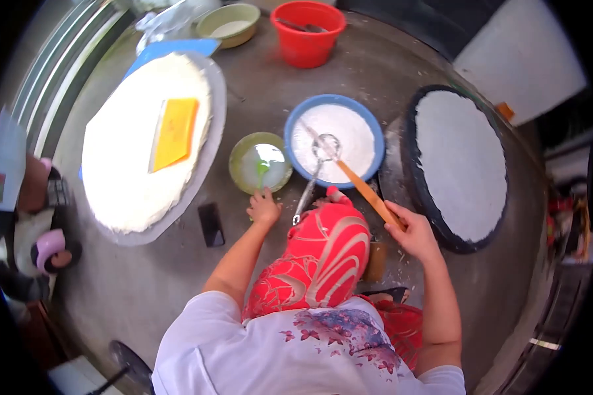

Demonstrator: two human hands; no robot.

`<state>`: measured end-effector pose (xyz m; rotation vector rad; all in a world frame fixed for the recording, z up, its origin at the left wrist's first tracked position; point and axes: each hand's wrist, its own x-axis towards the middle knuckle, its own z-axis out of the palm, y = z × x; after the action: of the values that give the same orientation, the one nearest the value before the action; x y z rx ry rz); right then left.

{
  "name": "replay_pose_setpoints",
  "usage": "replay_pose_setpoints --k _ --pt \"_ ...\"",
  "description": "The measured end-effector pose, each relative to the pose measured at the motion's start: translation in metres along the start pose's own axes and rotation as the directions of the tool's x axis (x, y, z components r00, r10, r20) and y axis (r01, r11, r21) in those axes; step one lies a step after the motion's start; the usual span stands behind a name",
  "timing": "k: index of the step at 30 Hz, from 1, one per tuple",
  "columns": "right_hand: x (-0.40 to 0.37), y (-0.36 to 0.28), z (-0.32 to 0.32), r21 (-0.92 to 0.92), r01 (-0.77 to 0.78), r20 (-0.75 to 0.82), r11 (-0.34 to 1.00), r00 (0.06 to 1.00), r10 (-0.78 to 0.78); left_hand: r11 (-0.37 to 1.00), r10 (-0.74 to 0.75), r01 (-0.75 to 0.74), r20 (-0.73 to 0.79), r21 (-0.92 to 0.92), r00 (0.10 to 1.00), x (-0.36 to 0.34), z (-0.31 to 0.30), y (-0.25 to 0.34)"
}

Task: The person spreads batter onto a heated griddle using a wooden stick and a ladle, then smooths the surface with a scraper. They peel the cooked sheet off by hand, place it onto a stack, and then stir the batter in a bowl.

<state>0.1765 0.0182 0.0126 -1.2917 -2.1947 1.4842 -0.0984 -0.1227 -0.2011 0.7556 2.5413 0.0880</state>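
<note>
My right hand [412,230] grips the wooden handle of a ladle [366,191] whose metal bowl rests in the white batter of a blue basin [335,138]. A metal spoon [308,191] leans against the basin's near rim. My left hand [263,207] rests with fingers spread on the concrete floor, touching the near edge of a small green bowl [260,162] of pale liquid. My bent knee in red patterned cloth [326,253] sits between my arms.
A round black griddle [458,164] coated white lies at right. A large round tray of white dough [148,141] with a yellow scraper [174,131] lies at left. A dark phone [211,224], a red bucket [308,31], a green bowl [229,24] and sandals [49,243] are around.
</note>
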Motion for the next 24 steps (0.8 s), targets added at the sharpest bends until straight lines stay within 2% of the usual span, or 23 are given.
replay_pose_setpoints --k 1,2,4,6,7,9,10,12,13,15,16,18,20,22,24 --pt "0.017 -0.014 0.004 -0.259 0.088 0.077 0.962 0.995 -0.07 0.999 -0.033 0.033 0.0 -0.013 0.999 0.005 0.004 -0.005" --pt "0.032 -0.028 0.008 -0.491 0.189 0.163 0.851 0.979 -0.123 1.0 -0.011 0.011 0.013 0.014 1.0 0.012 0.011 -0.01" --pt "0.062 -0.054 0.03 -0.56 0.212 0.226 0.801 0.969 -0.099 0.999 -0.004 0.003 0.035 0.036 0.999 0.018 0.017 -0.018" --pt "0.095 -0.064 0.056 -0.777 0.237 0.352 0.583 0.932 0.09 0.999 -0.03 0.029 0.024 0.04 0.999 0.024 0.017 -0.03" --pt "0.109 -0.062 0.069 -0.776 0.252 0.365 0.578 0.927 0.086 0.998 -0.045 0.044 0.023 0.034 0.999 0.027 0.016 -0.036" --pt "0.137 -0.048 0.094 -0.809 0.272 0.441 0.522 0.867 0.233 0.987 -0.101 0.113 0.1 -0.114 0.99 0.03 0.009 -0.049" --pt "0.147 -0.04 0.102 -0.805 0.285 0.452 0.52 0.862 0.227 0.985 -0.115 0.126 0.097 -0.118 0.989 0.028 0.003 -0.053" --pt "0.16 -0.026 0.115 -0.705 0.171 0.39 0.688 0.904 0.175 0.923 -0.117 0.116 0.022 -0.367 0.993 0.009 -0.016 -0.059" --pt "0.162 -0.023 0.118 -0.668 0.134 0.371 0.732 0.913 0.171 0.922 -0.127 0.127 0.023 -0.367 0.992 -0.004 -0.019 -0.061" --pt "0.165 -0.018 0.126 -0.634 0.104 0.365 0.766 0.914 0.178 0.85 -0.053 -0.022 -0.127 -0.527 0.99 -0.031 -0.019 -0.064" --pt "0.167 -0.018 0.128 -0.602 0.068 0.35 0.796 0.918 0.186 0.85 -0.06 -0.016 -0.126 -0.527 0.99 -0.041 -0.02 -0.062" --pt "0.168 -0.022 0.131 -0.597 0.049 0.361 0.801 0.908 0.213 0.823 0.05 -0.152 -0.197 -0.547 0.979 -0.054 -0.019 -0.055" --pt "0.167 -0.021 0.135 -0.592 0.026 0.372 0.806 0.895 0.245 0.823 0.018 -0.106 -0.161 -0.558 0.987 -0.033 -0.01 -0.057" --pt "0.169 -0.017 0.133 -0.613 0.084 0.382 0.786 0.902 0.201 0.859 -0.105 0.014 -0.149 -0.511 0.983 0.007 0.011 -0.067" --pt "0.166 -0.023 0.129 -0.599 0.068 0.381 0.798 0.9 0.21 0.881 -0.135 0.029 -0.192 -0.472 0.972 0.039 0.024 -0.077"
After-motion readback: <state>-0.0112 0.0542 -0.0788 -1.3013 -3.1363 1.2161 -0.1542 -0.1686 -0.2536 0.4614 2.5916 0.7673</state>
